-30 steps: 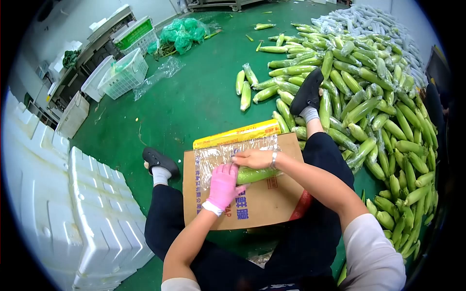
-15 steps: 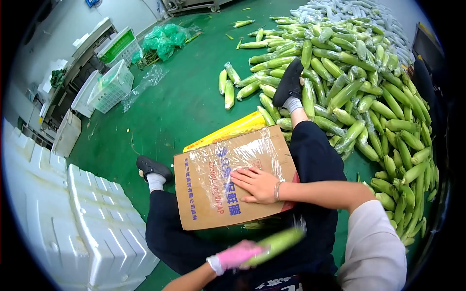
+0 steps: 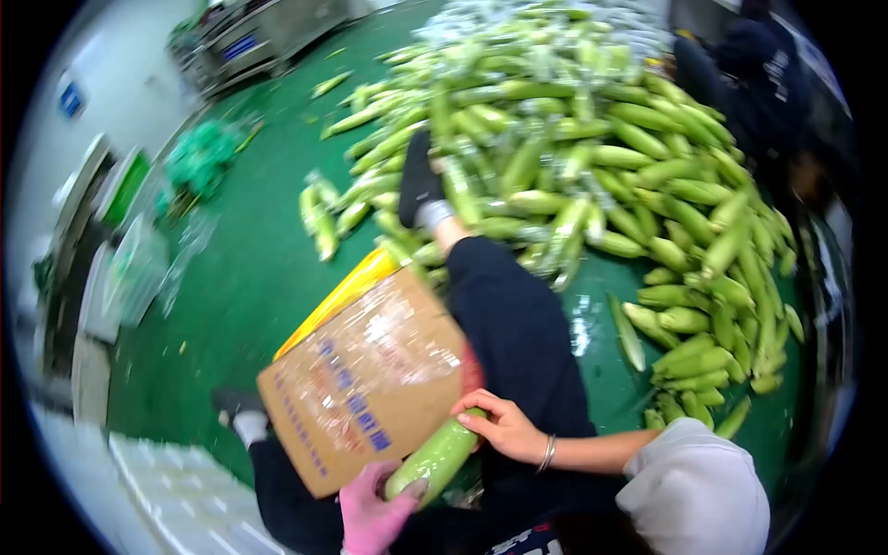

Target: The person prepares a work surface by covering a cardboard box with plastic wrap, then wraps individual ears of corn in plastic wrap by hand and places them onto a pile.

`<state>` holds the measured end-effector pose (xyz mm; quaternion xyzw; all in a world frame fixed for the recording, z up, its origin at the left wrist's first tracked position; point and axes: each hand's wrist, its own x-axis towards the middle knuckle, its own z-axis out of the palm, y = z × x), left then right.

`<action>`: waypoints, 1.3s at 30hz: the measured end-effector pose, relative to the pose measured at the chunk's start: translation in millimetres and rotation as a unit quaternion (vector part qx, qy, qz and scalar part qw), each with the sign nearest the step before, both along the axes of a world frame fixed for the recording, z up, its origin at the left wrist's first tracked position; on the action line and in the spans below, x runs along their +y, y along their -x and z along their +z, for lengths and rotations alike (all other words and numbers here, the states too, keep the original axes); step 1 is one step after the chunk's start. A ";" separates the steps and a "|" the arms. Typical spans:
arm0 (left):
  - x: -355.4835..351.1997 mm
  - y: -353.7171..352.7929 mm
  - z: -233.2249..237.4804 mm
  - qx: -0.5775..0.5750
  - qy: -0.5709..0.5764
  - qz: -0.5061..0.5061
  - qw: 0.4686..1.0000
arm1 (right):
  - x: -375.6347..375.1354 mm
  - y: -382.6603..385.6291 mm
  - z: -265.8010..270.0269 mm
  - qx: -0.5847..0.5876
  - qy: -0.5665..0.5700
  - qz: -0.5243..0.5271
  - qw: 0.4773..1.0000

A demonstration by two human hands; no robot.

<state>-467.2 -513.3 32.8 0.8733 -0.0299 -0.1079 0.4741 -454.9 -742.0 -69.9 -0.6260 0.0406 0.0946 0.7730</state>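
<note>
Between my two hands lies a green ear of corn [image 3: 438, 462], slanted across my lap, its surface shiny as if under clear film. My left hand [image 3: 372, 509], in a pink glove, is closed around the lower end. At the upper end the fingers of my bare right hand [image 3: 504, 429] close over the tip. Just beyond the corn, a cardboard box [image 3: 310, 421] with clear film over its top rests between my legs. Part of the box's near right corner is hidden behind my right hand and the corn.
A large heap of corn ears [image 3: 638, 180] spreads ahead and to the right, some wrapped in film. A yellow sheet or roll [image 3: 338, 294] sits behind the box. White foam boxes [image 3: 176, 486] stand at the left. Another person [image 3: 763, 74] is at upper right.
My right hand has left the box top and now grips the corn's tip. My left hand has brought the ear up beside the box. The view has turned right.
</note>
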 end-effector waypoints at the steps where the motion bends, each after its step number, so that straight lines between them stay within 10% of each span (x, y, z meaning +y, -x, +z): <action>1: -35.0 -2.4 18.2 -0.086 0.002 -0.009 0.996 | -10.5 11.1 -7.5 -0.008 0.065 -0.078 0.995; 5: -109.7 -13.7 33.3 -0.313 0.128 -0.091 0.937 | -56.3 59.3 4.8 0.154 0.067 0.046 0.985; 7: -154.4 -4.7 -12.3 -0.169 0.343 -0.081 0.921 | -68.0 75.6 3.5 0.286 -0.158 0.225 0.918; 13: -249.9 -91.4 -91.2 -0.051 0.251 -0.183 0.949 | -128.7 -31.8 -15.3 0.279 -0.327 -0.234 0.872; 19: -168.4 -131.7 -92.7 -0.014 0.241 0.002 0.970 | -279.9 -239.4 -4.7 0.026 0.149 -0.320 0.935; 20: -152.3 -130.7 -82.1 0.009 0.231 0.054 0.971 | -284.7 -247.9 9.9 -0.070 0.039 -0.375 0.924; 22: -105.8 -127.6 -84.1 0.012 0.212 0.122 0.969 | -326.5 -246.9 -13.6 -0.126 0.008 -0.472 0.873; 24: -59.0 -109.2 -90.4 -0.036 0.192 0.223 0.955 | -367.3 -212.3 -79.1 -0.020 0.428 -0.478 0.767; 27: 28.1 -70.8 -120.8 0.016 0.203 0.247 0.947 | -383.2 -163.5 -142.8 0.136 0.660 -0.272 0.687; 29: 75.4 -51.9 -145.2 0.028 0.112 0.260 0.959 | -392.4 -156.9 -162.9 0.157 0.748 -0.137 0.630; 33: 53.7 -55.7 -99.5 -0.007 0.077 0.272 0.959 | -420.6 -175.1 -252.1 0.058 0.855 -0.216 0.469; 36: 69.8 -54.5 -96.4 -0.083 0.044 0.283 0.955 | -356.7 -148.3 -167.7 0.205 0.810 -0.112 0.537; 38: 86.9 -46.1 -90.9 -0.098 -0.092 0.275 0.952 | -366.3 -119.5 -165.4 0.226 0.700 -0.155 0.660; 39: 101.1 -42.9 -98.5 -0.123 -0.092 0.276 0.949 | -389.9 -97.9 -181.9 0.200 0.516 -0.201 0.808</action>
